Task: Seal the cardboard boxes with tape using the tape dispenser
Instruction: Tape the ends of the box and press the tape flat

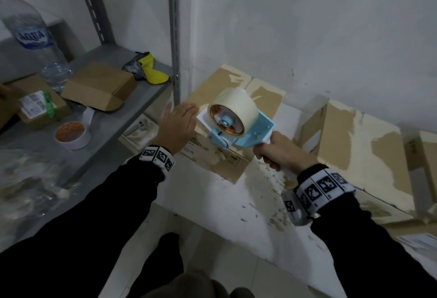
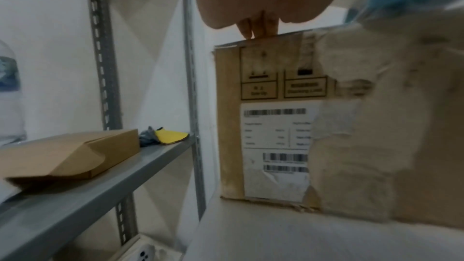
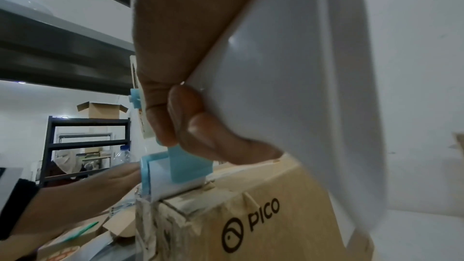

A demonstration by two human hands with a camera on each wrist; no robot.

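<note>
while the shelf (image 1: pixel 132 106) on the left carries a water bottle (image 1: pixel 30 35), a small flat box (image 1: pixel 99 87) and a spare tape roll (image 1: pixel 71 133), the work sits to its right on the white ledge (image 1: pixel 224 203). there the left hand (image 1: pixel 176 125) lies with fingers straight and together, fingertips (image 2: pixel 258 27) pressing the near-left top edge of the cardboard box (image 1: pixel 264 99), steadying it without gripping. just right of that hand, the tape dispenser (image 1: pixel 236 120) rests on the same box's top at its near edge, roll upward, blade end toward the left hand. the right hand (image 1: pixel 276 151) is wrapped tight round the dispenser's white handle, so the 2 hands are apart, 1 either side of the tool. the box's seam appears to run from near to far toward the wall, so the pull likely goes along that axis; the right hand does it, the left only braces. further right stand 2 more boxes (image 1: pixel 354 146) against the wall, well apart from both hands.
</note>
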